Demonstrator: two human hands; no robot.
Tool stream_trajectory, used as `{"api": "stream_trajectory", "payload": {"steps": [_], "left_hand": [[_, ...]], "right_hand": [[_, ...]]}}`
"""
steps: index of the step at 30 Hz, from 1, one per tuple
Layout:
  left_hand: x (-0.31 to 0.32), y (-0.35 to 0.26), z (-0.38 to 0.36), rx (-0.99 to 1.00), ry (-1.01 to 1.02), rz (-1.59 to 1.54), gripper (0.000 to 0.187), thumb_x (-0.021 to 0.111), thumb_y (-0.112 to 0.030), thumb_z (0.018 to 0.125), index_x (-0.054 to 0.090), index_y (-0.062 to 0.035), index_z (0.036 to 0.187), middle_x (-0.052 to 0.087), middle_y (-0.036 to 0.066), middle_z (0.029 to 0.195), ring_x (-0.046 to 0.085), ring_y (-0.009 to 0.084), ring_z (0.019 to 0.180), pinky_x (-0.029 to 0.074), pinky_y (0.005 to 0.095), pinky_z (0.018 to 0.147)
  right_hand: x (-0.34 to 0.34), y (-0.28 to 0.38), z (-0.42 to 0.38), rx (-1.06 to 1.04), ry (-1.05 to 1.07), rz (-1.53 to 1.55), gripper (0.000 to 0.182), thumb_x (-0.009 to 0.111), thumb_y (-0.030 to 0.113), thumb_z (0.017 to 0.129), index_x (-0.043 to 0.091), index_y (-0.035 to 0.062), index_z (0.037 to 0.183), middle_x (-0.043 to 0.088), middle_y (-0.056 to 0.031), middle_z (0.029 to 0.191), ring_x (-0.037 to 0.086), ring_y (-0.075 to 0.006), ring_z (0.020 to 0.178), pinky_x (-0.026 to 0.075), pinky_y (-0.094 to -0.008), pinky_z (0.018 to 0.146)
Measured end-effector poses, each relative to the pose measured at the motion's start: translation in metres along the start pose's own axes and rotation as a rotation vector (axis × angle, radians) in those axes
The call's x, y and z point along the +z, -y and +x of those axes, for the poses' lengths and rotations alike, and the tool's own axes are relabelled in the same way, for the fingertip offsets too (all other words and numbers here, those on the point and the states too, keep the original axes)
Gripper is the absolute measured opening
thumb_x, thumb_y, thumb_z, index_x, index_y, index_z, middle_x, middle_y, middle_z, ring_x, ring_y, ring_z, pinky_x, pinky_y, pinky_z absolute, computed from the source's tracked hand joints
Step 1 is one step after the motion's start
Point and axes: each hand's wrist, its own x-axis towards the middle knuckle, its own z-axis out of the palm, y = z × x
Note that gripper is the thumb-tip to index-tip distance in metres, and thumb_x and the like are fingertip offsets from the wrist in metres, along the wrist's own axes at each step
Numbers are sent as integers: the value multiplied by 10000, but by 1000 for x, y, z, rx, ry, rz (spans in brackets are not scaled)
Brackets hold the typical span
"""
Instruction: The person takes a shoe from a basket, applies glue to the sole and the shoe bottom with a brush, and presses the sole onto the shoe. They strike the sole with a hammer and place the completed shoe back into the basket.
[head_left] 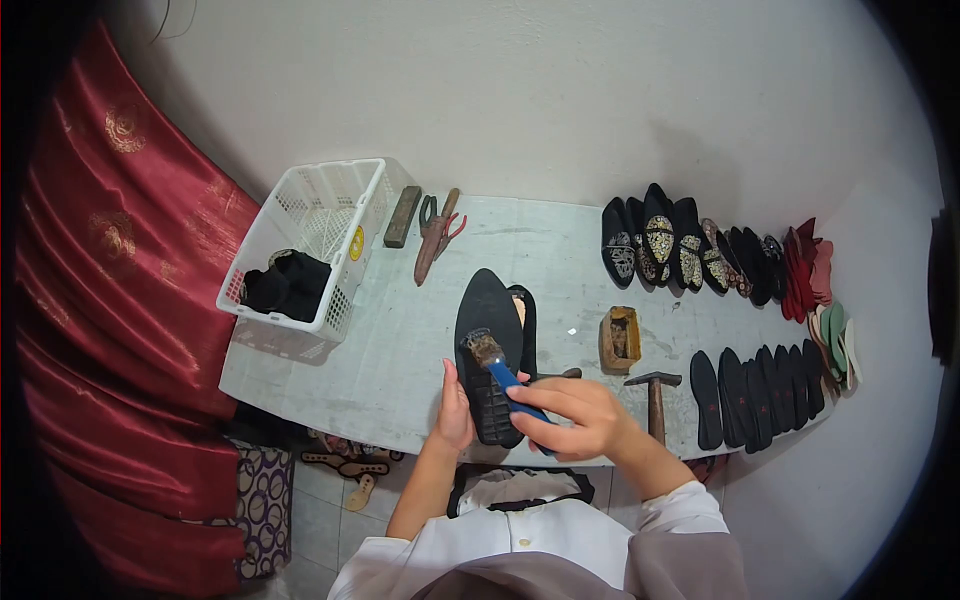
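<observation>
My left hand (455,415) grips a black shoe (487,300) from its left side. The sole faces up, with the pointed toe away from me and a ridged heel part near me. In my right hand (580,420) is a brush (515,390) with a blue handle, its fingers closed round it. The brown, caked bristles touch the middle of the sole. Partly hidden behind this shoe, another black shoe (529,320) shows its pale inside. A small yellowish container (620,338) with brown stains stands to the right.
A white basket (345,290) with dark items stands left on the table (400,370). Nearby lie a dark block (402,217) and pliers (450,225). Rows of flats (658,240) and black soles (738,400) line the right, by a hammer (656,405).
</observation>
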Motion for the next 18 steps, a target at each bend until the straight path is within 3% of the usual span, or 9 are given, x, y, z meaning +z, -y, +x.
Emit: {"api": "stream_trajectory", "payload": {"steps": [1,5,6,9,10,13,14,18], "left_hand": [[0,-4,-2,5,-45,8,830,53,-644,899,478,-8,1222,607,165,1080,636,226,835,519,377,805],[-42,-7,2,-17,409,12,805,56,-639,903,474,-34,1231,612,135,1096,617,222,974,493,361,875],[-40,-10,1,-28,405,25,811,67,-657,894,467,-42,1239,614,130,1095,621,217,967,502,350,860],[-24,-15,-6,-40,17,-23,848,75,-690,873,470,-36,1240,620,142,1070,642,213,870,526,343,792],[-27,-17,-6,-43,115,-7,858,70,-697,866,463,-38,1250,621,142,1065,644,214,861,530,346,785],[-44,-21,-5,-59,400,30,889,55,-718,847,441,-44,1280,623,144,1051,650,217,837,540,354,764],[-49,-21,-3,-53,463,90,893,44,-721,842,437,-51,1284,625,143,1044,652,220,841,543,356,762],[-42,-22,-8,-104,219,50,894,41,-721,841,439,-52,1284,625,154,1049,649,221,856,541,349,760]], "right_hand": [[7,-2,4,-40,18,-37,254,660,36,627,640,13,880,627,-183,989,644,-242,684,532,-293,563],[1,-26,12,80,-79,-203,257,663,37,619,640,17,875,635,-168,959,642,-233,678,525,-279,544],[4,-25,12,69,-105,-174,272,678,40,606,633,5,872,633,-173,955,640,-236,673,520,-280,532],[23,6,14,-64,36,-9,208,675,128,736,618,9,896,650,-183,948,645,-266,675,521,-322,535],[27,12,15,-115,31,-60,217,668,113,719,620,7,901,649,-185,961,648,-269,677,522,-328,538],[16,-3,20,12,-110,-195,283,699,26,596,616,15,867,635,-170,955,639,-239,666,533,-286,554],[9,-6,22,65,-89,-310,243,700,27,634,617,27,863,636,-174,960,645,-239,673,542,-287,566],[31,17,20,-114,27,-150,273,722,84,625,626,26,874,631,-193,974,650,-265,695,546,-304,597]]}}
